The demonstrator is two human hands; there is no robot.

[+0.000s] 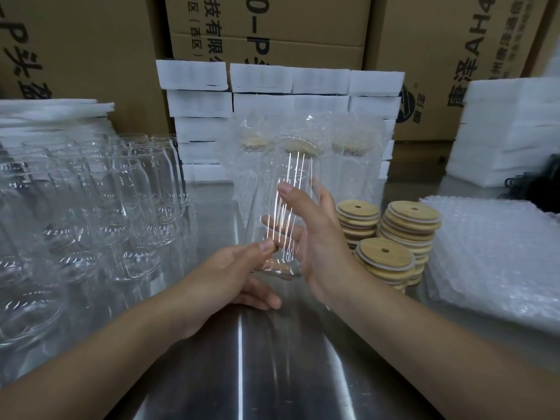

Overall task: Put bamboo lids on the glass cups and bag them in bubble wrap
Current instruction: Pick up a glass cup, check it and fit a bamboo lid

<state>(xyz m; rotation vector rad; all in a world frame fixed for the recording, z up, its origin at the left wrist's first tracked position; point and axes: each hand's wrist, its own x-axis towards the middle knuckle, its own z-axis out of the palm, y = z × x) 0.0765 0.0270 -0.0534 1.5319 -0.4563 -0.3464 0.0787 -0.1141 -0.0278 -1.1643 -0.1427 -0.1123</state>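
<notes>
Two hands meet around a lidded glass cup (283, 204) held above the steel surface (272, 359): the right hand (315, 237) is wrapped about its side, while the left hand (239, 268) pinches its base. A bamboo lid (300, 148) caps it. Bagged cups (348, 165) are seen just behind, stacked bamboo lids (394, 237) to the right beside bubble-wrap bags (491, 262), and bare glass cups (106, 207) at left.

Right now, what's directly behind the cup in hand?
Behind the held glass cup stand lidded cups in bubble wrap bags, then stacked white foam blocks and cardboard cartons. The cup, the left hand and the right hand hide the bags' bases.
</notes>
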